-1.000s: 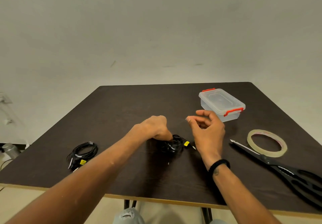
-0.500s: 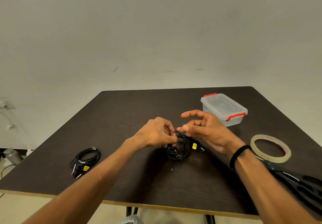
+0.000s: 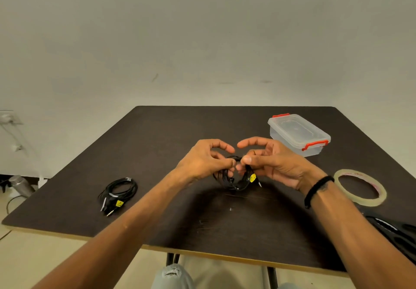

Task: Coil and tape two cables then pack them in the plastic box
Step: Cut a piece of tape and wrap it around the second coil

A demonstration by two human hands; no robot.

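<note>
Left hand (image 3: 206, 161) and right hand (image 3: 273, 162) pinching black cable coil (image 3: 234, 176) above table (image 3: 171, 135).
Forefingers arched and nearly touching; thumbs pressed onto coil's top.

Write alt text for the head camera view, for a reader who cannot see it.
Both hands, left hand and right hand, pinch a coiled black cable above a dark table. A second coiled cable lies at left; a closed plastic box, tape roll and scissors lie at right.

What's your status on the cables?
Left hand and right hand both pinching coiled cable. Second cable on table. Plastic box lidded.
</note>
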